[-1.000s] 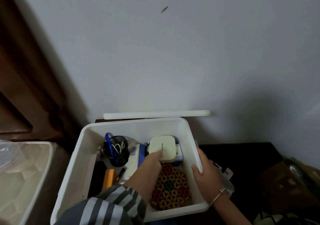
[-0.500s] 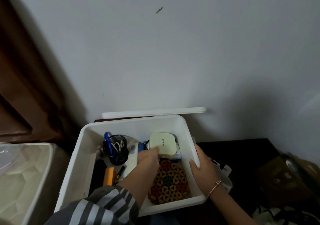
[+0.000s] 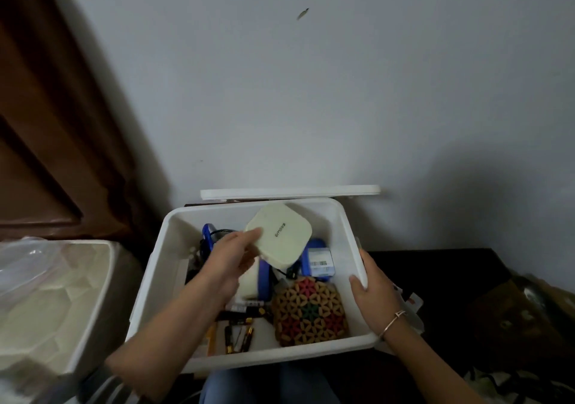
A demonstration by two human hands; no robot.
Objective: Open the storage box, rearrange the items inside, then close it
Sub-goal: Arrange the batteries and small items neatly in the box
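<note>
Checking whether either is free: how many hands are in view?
2. The left hand holds the cream square case over the storage box; the right hand grips its right rim.

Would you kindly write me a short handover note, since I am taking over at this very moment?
Left hand holds the cream case above the box contents.
Right hand grips the right wall of the storage box.
Lid is open, standing behind the box by the wall.
Inside lie a woven mat and batteries, among other items.
Done: box opened. Left: set the case down, finish rearranging, close the lid.
</note>
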